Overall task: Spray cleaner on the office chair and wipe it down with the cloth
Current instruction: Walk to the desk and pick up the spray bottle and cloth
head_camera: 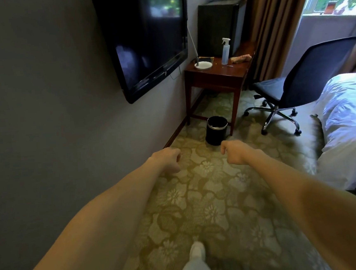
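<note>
Forearms [90, 224] fwd over carpet [210, 196] | L hand [168, 159] + R hand [236, 152] curled, hold nothing, apart | spray bottle [225, 52], cloth [241, 59] on desk [214, 72] | office chair [297, 85] near desk | 1 bin [216, 131] by desk leg

an open strip of carpet [210, 196] is seen ahead, hemmed in by the wall [41, 103] on the left and the bed [348, 120] on the right. at its far end the lane is pinched by the black bin [216, 131], set just beside the bench [217, 75] leg. right of the bench, the gap toward the bed is taken up by the chair [309, 76] and its spread wheeled base. higher up, room is cut by the tv [143, 41] jutting from the wall.
</note>
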{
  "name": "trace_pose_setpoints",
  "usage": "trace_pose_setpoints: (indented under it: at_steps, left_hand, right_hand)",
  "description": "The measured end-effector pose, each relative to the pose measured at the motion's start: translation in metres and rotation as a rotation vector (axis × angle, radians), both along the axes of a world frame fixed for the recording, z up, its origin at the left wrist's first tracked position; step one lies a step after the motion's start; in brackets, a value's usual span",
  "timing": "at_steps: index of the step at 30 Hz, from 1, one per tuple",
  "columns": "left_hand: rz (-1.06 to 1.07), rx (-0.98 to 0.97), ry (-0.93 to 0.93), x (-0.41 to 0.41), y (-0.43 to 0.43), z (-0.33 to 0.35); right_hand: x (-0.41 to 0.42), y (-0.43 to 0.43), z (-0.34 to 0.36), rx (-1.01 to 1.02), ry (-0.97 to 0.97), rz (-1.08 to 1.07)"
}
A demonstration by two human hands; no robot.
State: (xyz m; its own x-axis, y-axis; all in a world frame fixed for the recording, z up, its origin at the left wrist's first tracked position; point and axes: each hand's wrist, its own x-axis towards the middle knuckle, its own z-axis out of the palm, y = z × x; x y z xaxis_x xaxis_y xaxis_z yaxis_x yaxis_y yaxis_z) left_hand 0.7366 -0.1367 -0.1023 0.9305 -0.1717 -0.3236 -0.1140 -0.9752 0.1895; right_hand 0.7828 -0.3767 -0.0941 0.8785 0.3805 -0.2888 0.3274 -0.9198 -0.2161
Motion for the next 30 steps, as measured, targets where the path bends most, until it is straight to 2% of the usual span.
trace_pose_setpoints:
  at_steps: [7,21,30]
  left_hand:
    - [-0.028,0.004,0.052,0.079,-0.008,-0.018]
    - [-0.094,-0.003,0.018,0.324,-0.032,0.0]
    - [-0.17,0.015,0.035,0.425,-0.065,-0.005]
  right_hand:
    - [0.077,-0.01,-0.02,-0.029,0.049,-0.03]
    - [0.299,-0.029,-0.003,-0.054,0.015,-0.115]
    - [0.379,-0.071,-0.01,-0.033,0.021,-0.206]
